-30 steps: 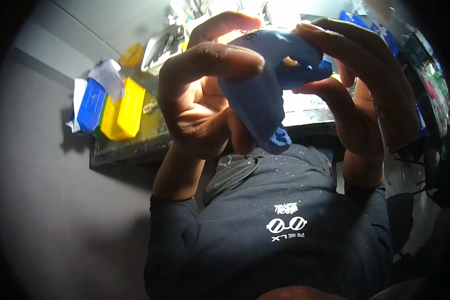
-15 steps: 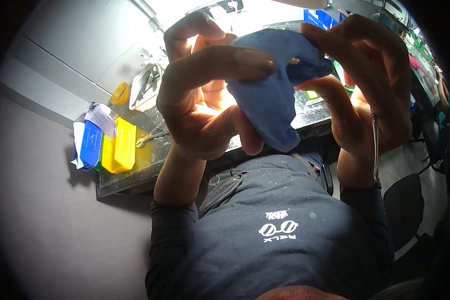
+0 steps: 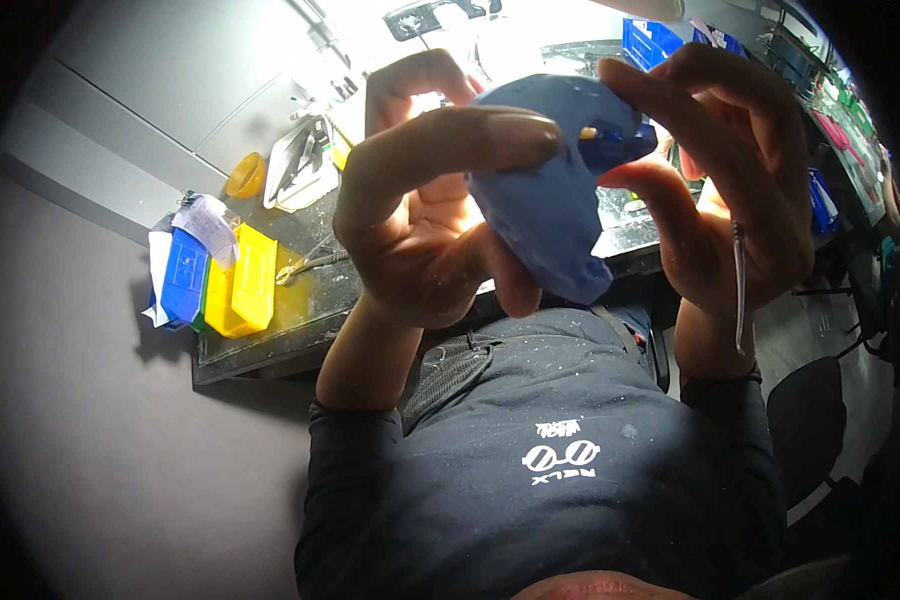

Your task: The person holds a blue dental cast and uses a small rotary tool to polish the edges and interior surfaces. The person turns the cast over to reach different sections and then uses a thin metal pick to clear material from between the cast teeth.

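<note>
A blue, horseshoe-shaped dental cast (image 3: 545, 215) is held up above the front edge of the bench. My left hand (image 3: 410, 205) grips its left side, index finger across the face and thumb below. On the inner side of the arch shows a small pale, tooth-like piece (image 3: 589, 132). My right hand (image 3: 735, 170) pinches the cast's right end, index finger on top and thumb beneath. A thin metal hand tool (image 3: 739, 290) hangs down from my right palm; its upper part is hidden by the hand.
On the dark bench (image 3: 310, 330), a yellow bin (image 3: 255, 280) and a blue bin (image 3: 185, 275) with papers stand at the left corner. Behind them are an orange bowl (image 3: 246, 176) and a white tray (image 3: 300, 170). More blue bins (image 3: 652, 42) stand at the back. A dark chair (image 3: 808, 430) is at the right.
The cast and my left hand have shifted slightly right and down in the view. The cast has tilted a little, and the metal tool's lower end has swung slightly left.
</note>
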`<action>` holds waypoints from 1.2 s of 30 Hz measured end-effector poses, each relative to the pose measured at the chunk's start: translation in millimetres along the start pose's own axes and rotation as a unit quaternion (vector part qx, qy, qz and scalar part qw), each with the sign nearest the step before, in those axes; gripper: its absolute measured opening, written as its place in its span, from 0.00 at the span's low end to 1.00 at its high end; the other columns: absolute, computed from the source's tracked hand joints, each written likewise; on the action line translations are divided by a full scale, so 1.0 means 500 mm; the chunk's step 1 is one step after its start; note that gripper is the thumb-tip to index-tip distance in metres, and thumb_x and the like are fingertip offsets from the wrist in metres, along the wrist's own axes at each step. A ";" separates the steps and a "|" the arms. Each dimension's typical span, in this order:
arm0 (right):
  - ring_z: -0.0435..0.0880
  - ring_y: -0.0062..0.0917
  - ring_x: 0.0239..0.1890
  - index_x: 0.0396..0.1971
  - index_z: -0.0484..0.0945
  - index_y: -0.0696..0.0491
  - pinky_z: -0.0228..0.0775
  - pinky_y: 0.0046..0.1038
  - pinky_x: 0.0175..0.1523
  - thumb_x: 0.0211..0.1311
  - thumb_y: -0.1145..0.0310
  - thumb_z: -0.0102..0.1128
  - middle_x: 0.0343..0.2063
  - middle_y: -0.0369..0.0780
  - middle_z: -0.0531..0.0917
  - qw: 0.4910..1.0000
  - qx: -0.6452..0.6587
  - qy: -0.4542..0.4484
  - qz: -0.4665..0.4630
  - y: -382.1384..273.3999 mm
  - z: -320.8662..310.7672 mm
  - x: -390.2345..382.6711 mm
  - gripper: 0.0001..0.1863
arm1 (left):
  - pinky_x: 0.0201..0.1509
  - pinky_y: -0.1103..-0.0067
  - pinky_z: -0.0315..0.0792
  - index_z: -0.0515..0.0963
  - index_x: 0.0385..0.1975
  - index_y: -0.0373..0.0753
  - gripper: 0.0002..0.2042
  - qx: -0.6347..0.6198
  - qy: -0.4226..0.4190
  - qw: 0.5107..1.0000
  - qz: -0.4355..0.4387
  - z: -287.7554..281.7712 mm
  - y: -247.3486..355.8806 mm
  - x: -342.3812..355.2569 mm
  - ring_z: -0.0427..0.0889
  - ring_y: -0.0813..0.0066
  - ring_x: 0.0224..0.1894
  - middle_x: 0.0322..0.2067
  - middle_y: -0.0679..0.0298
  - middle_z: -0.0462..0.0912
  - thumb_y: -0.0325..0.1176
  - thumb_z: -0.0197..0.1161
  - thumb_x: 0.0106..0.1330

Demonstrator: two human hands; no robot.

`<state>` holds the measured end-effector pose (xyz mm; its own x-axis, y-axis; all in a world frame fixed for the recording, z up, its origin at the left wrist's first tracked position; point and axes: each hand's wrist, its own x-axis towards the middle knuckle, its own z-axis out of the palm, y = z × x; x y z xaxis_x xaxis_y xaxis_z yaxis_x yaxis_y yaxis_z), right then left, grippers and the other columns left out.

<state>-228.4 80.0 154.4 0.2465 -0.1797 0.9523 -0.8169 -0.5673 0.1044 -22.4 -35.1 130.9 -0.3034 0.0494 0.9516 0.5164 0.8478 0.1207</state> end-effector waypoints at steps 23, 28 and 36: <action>0.81 0.22 0.37 0.55 0.83 0.60 0.73 0.24 0.39 0.53 0.64 0.82 0.48 0.45 0.85 0.972 0.188 -0.073 0.121 -0.012 0.020 -0.025 0.30 | 0.51 0.77 0.76 0.69 0.61 0.28 0.40 -0.082 0.133 0.988 -0.021 0.044 0.010 -0.041 0.78 0.72 0.49 0.50 0.52 0.75 0.54 0.77 0.60; 0.65 0.15 0.28 0.59 0.79 0.62 0.60 0.21 0.35 0.57 0.60 0.77 0.50 0.45 0.86 0.938 0.240 -0.055 0.244 -0.027 0.015 -0.024 0.33 | 0.49 0.76 0.76 0.74 0.57 0.30 0.36 0.026 0.124 0.992 -0.015 0.035 0.005 -0.062 0.75 0.66 0.52 0.48 0.54 0.80 0.53 0.77 0.60; 0.69 0.18 0.29 0.60 0.81 0.57 0.64 0.22 0.36 0.42 0.53 0.86 0.47 0.40 0.86 0.943 0.244 -0.140 0.179 -0.023 0.068 -0.062 0.43 | 0.61 0.63 0.69 0.86 0.46 0.39 0.18 0.140 0.093 0.980 -0.103 0.031 0.024 -0.122 0.76 0.58 0.53 0.38 0.57 0.89 0.40 0.78 0.59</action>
<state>-208.6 64.6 114.0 0.1850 -0.5965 0.7810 -0.5544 -0.7195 -0.4182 -10.2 -19.7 69.8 -0.2133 -0.2123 0.9536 0.2117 0.9429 0.2573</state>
